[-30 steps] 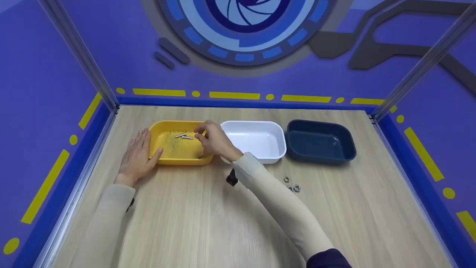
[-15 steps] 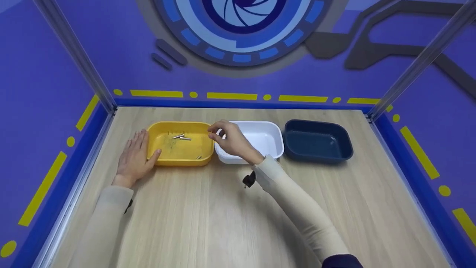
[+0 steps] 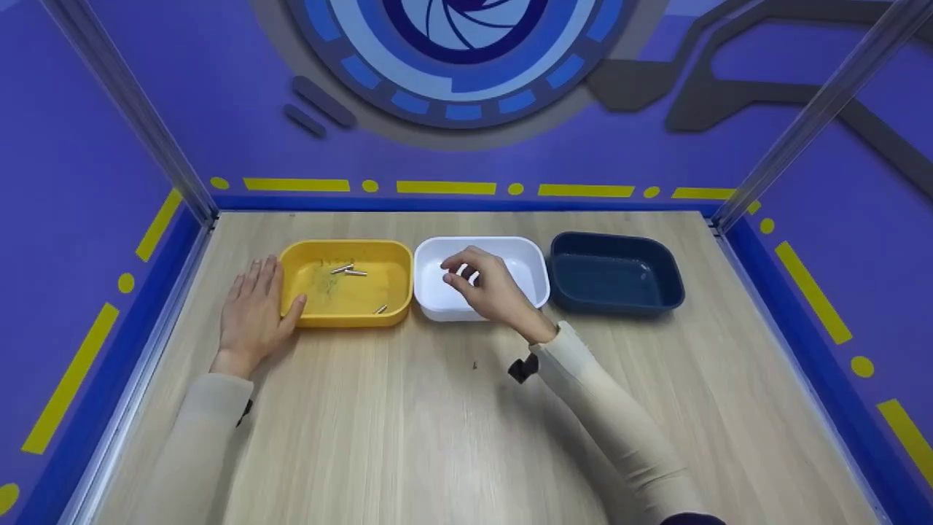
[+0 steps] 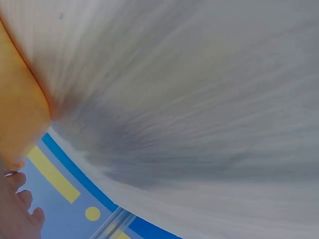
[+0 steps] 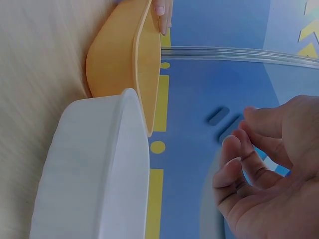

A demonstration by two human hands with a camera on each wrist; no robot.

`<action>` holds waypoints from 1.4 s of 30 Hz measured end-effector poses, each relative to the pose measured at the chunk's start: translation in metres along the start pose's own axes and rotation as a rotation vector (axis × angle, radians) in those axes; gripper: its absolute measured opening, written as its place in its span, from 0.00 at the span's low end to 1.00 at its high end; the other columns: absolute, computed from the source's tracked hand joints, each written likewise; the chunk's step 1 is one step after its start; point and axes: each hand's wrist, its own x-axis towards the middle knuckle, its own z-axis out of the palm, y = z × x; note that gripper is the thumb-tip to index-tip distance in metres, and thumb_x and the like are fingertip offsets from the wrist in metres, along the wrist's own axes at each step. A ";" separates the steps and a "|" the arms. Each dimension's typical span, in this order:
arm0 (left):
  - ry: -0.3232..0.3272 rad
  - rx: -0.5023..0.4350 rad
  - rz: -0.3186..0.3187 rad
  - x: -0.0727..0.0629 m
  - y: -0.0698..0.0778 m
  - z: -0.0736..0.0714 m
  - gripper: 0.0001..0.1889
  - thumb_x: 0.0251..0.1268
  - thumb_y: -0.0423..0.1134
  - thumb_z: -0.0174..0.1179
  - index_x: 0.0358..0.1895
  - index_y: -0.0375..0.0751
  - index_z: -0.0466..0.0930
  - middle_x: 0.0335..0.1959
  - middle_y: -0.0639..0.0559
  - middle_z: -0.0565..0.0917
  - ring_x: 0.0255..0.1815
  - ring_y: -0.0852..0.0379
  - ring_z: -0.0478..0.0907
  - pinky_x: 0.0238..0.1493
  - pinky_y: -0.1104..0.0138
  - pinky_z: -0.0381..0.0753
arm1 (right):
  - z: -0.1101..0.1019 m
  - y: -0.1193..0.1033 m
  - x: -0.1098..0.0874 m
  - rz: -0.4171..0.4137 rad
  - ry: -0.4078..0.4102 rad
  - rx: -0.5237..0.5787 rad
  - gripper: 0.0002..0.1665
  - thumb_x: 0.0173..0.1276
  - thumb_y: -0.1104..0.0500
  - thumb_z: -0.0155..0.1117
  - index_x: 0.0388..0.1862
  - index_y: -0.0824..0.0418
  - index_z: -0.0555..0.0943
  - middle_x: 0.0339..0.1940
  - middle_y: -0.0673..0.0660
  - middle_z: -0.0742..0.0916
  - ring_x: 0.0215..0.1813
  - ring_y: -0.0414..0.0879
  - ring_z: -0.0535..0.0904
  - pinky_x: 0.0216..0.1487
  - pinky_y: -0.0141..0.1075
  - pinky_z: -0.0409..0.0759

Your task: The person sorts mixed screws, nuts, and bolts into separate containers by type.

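My left hand (image 3: 251, 313) lies with straight fingers along the left side of the yellow tub (image 3: 346, 319), its thumb at the front rim. Several small metal screws (image 3: 348, 270) lie inside that tub, one of them (image 3: 380, 309) near its front right corner. In the left wrist view the yellow tub (image 4: 20, 94) and fingertips (image 4: 22, 199) show at the left edge. My right hand (image 3: 487, 284) hovers over the white tub (image 3: 481, 315), fingers loosely bent. In the right wrist view nothing shows between its thumb (image 5: 261, 119) and fingers.
A dark blue tub (image 3: 619, 302) stands right of the white one, all three in a row across the wooden table (image 3: 408, 437). One tiny object (image 3: 474, 364) lies in front of the white tub. Purple-blue walls (image 3: 437, 164) enclose the back and sides.
My right hand has moved right, from above the yellow tub to above the white one. Its forearm now covers where several nuts lay. The left hand stays at the yellow tub.
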 end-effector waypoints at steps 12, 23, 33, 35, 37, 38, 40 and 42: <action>0.037 -0.080 0.018 -0.005 0.030 0.001 0.40 0.84 0.62 0.45 0.82 0.32 0.63 0.86 0.33 0.59 0.89 0.32 0.47 0.89 0.40 0.43 | -0.009 0.003 -0.035 0.033 0.001 0.001 0.08 0.78 0.61 0.69 0.51 0.61 0.89 0.43 0.56 0.89 0.40 0.44 0.82 0.38 0.34 0.83; 0.100 -0.189 0.097 -0.001 0.087 0.017 0.40 0.83 0.61 0.48 0.83 0.34 0.61 0.87 0.38 0.59 0.88 0.35 0.51 0.89 0.43 0.46 | -0.007 0.013 -0.064 0.032 0.009 0.008 0.08 0.77 0.61 0.69 0.50 0.63 0.89 0.41 0.55 0.89 0.40 0.43 0.83 0.37 0.33 0.82; 0.074 -0.209 0.159 0.006 0.133 0.027 0.43 0.83 0.64 0.46 0.84 0.33 0.58 0.87 0.39 0.58 0.89 0.38 0.50 0.89 0.44 0.47 | 0.004 0.031 -0.086 0.051 -0.028 0.057 0.08 0.75 0.62 0.71 0.50 0.61 0.89 0.41 0.55 0.90 0.40 0.46 0.85 0.38 0.33 0.82; 0.065 -0.222 0.170 0.009 0.140 0.027 0.44 0.83 0.65 0.46 0.85 0.34 0.56 0.88 0.40 0.57 0.89 0.38 0.50 0.89 0.44 0.47 | 0.007 0.035 -0.089 0.057 -0.035 0.052 0.08 0.75 0.61 0.72 0.50 0.61 0.89 0.41 0.55 0.90 0.40 0.46 0.84 0.38 0.31 0.81; 0.055 -0.230 0.180 0.012 0.146 0.027 0.45 0.82 0.66 0.46 0.86 0.35 0.54 0.88 0.40 0.56 0.90 0.39 0.49 0.89 0.45 0.46 | 0.011 0.038 -0.093 0.073 -0.047 0.044 0.08 0.75 0.61 0.71 0.50 0.61 0.89 0.41 0.55 0.90 0.40 0.47 0.84 0.37 0.29 0.80; 0.053 -0.228 0.185 0.013 0.149 0.028 0.45 0.83 0.66 0.45 0.86 0.35 0.53 0.88 0.40 0.56 0.90 0.39 0.48 0.90 0.45 0.46 | 0.012 0.040 -0.094 0.082 -0.055 0.041 0.09 0.75 0.62 0.72 0.51 0.62 0.89 0.41 0.55 0.90 0.40 0.48 0.84 0.37 0.29 0.80; 0.052 -0.229 0.195 0.015 0.155 0.029 0.45 0.83 0.65 0.46 0.86 0.35 0.53 0.88 0.40 0.56 0.90 0.40 0.48 0.90 0.45 0.47 | 0.016 0.044 -0.098 0.099 -0.073 0.027 0.10 0.75 0.63 0.71 0.51 0.64 0.89 0.42 0.56 0.91 0.41 0.49 0.85 0.38 0.30 0.81; 0.050 -0.227 0.203 0.017 0.162 0.030 0.44 0.83 0.64 0.47 0.86 0.35 0.53 0.88 0.40 0.56 0.90 0.40 0.47 0.89 0.45 0.48 | 0.019 0.047 -0.101 0.114 -0.088 0.009 0.11 0.74 0.64 0.72 0.52 0.67 0.89 0.42 0.57 0.91 0.42 0.50 0.85 0.40 0.32 0.83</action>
